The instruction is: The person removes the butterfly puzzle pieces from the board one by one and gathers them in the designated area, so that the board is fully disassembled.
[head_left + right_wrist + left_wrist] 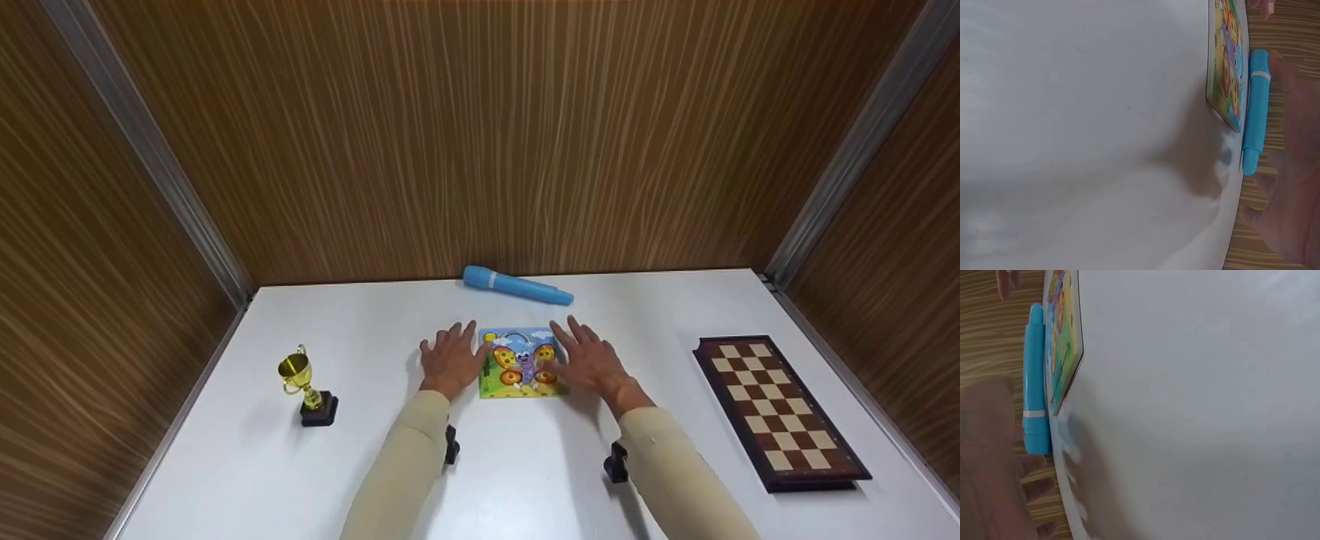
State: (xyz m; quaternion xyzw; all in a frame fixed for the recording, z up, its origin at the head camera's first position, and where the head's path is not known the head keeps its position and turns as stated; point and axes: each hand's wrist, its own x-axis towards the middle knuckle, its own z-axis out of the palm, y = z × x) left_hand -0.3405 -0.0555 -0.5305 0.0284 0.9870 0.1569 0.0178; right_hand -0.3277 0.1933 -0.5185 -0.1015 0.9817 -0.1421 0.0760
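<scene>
A small colourful butterfly puzzle board (521, 363) lies flat on the white table (525, 480) between my two hands. My left hand (450, 356) is spread beside the board's left edge, fingers straight, thumb touching that edge. My right hand (591, 360) is spread at the board's right edge, thumb lying over its corner. Neither hand grips anything. The left wrist view shows the board (1064, 349) edge-on with my palm (991, 455) close to the lens. In the right wrist view the board (1224, 67) lies beside my right hand (1292, 169).
A blue cylindrical marker-like object (516, 286) lies just behind the board by the wood-panel wall. A gold trophy (306, 386) stands at the left. A brown chessboard (776, 409) lies at the right. Wood-panel walls enclose the table on three sides.
</scene>
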